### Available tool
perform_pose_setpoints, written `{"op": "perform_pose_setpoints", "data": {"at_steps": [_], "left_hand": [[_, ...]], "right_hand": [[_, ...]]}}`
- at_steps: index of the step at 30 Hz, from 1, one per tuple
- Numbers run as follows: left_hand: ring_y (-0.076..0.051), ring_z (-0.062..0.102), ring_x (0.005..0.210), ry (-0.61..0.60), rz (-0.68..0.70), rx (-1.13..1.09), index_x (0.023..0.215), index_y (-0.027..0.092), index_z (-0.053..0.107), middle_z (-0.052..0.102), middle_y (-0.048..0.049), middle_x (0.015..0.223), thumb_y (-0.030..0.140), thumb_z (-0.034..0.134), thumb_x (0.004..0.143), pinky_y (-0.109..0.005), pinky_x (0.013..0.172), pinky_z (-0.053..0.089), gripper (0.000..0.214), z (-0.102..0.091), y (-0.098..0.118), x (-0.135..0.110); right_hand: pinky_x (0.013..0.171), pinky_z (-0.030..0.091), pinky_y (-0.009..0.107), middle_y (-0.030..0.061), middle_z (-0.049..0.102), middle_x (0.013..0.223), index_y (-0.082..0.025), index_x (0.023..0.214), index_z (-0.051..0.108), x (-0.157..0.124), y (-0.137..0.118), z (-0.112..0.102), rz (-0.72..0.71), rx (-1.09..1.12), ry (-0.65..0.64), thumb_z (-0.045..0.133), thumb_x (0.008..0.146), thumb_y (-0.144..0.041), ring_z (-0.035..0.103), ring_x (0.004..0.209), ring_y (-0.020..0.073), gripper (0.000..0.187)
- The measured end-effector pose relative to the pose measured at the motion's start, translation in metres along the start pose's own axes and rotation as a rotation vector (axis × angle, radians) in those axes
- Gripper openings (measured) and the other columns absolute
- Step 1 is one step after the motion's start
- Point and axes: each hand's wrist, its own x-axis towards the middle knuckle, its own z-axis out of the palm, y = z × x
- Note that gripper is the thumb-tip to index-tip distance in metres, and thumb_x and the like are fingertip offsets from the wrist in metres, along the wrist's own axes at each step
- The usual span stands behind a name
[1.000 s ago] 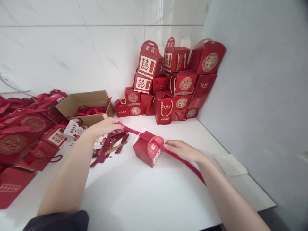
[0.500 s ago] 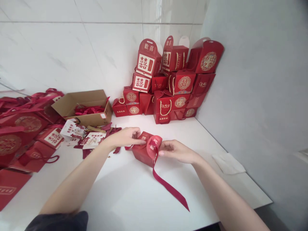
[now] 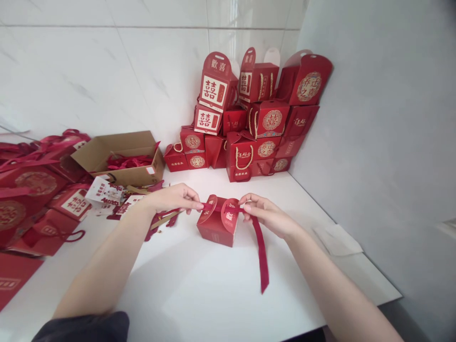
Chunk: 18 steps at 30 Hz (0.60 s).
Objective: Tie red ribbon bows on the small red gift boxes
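A small red gift box [image 3: 216, 229] stands upright on the white table, its two rounded flaps with gold lettering folded up at the top. A dark red ribbon [image 3: 262, 251] runs through the flaps and sticks out at both sides. My left hand [image 3: 180, 197] pinches the ribbon just left of the box. On the other side, my right hand [image 3: 264, 213] pinches it close to the right flap, and a long slant-cut tail hangs from there onto the table.
Stacked red gift boxes [image 3: 265, 121] stand against the back wall. An open cardboard box [image 3: 137, 176] holds red ribbons at the left. Printed cards [image 3: 101, 191], tags and more red boxes [image 3: 28, 183] lie further left. A white sheet [image 3: 337, 240] lies at the right.
Both hands now grip the ribbon, which has been drawn straight across the box top. The right flap stands more upright, and the ribbon's tail has swung left and hangs steeper.
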Motion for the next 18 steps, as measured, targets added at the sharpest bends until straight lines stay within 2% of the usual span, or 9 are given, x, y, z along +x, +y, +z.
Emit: {"op": "perform_pose_setpoints", "data": {"at_steps": [4, 7, 12, 15, 18], "left_hand": [[-0.01, 0.05, 0.048, 0.006, -0.016, 0.011, 0.073, 0.017, 0.069, 0.059, -0.0008, 0.058, 0.048, 0.069, 0.072, -0.02, 0.049, 0.036, 0.03, -0.011, -0.005, -0.005], [-0.01, 0.052, 0.052, 0.012, -0.043, 0.053, 0.073, 0.017, 0.07, 0.06, -0.0018, 0.06, 0.047, 0.069, 0.072, -0.02, 0.05, 0.037, 0.03, -0.018, -0.009, -0.008], [-0.01, 0.051, 0.049, -0.05, -0.105, 0.172, 0.075, 0.018, 0.07, 0.064, -0.0017, 0.063, 0.052, 0.066, 0.073, -0.02, 0.048, 0.036, 0.034, -0.028, -0.02, -0.006], [-0.009, 0.051, 0.047, -0.119, -0.125, 0.209, 0.074, 0.018, 0.07, 0.067, -0.0027, 0.067, 0.053, 0.067, 0.072, -0.021, 0.049, 0.037, 0.036, -0.031, -0.03, -0.001], [-0.009, 0.049, 0.045, -0.148, -0.157, 0.191, 0.072, 0.017, 0.07, 0.066, -0.003, 0.064, 0.053, 0.069, 0.069, -0.021, 0.048, 0.036, 0.036, -0.031, -0.039, 0.006]], "right_hand": [[0.064, 0.04, 0.023, -0.0038, 0.057, 0.067, -0.02, 0.092, 0.057, 0.002, 0.001, -0.003, -0.085, -0.056, 0.131, 0.066, 0.083, -0.036, 0.051, 0.061, 0.0084, 0.02], [0.065, 0.042, 0.025, -0.0021, 0.061, 0.067, -0.019, 0.092, 0.059, 0.0, -0.002, -0.006, -0.112, -0.157, 0.145, 0.067, 0.082, -0.035, 0.052, 0.062, 0.0099, 0.021], [0.068, 0.045, 0.028, 0.0014, 0.068, 0.07, -0.017, 0.097, 0.063, -0.005, -0.006, -0.018, 0.062, -0.299, 0.092, 0.071, 0.077, -0.037, 0.059, 0.063, 0.0125, 0.03], [0.066, 0.047, 0.029, 0.0057, 0.071, 0.074, -0.014, 0.09, 0.068, -0.007, -0.004, -0.027, 0.217, -0.319, 0.003, 0.072, 0.074, -0.038, 0.062, 0.061, 0.0137, 0.029], [0.066, 0.049, 0.03, 0.0068, 0.072, 0.074, -0.013, 0.082, 0.07, -0.009, -0.004, -0.034, 0.277, -0.311, -0.069, 0.072, 0.074, -0.04, 0.063, 0.062, 0.0147, 0.029]]}}
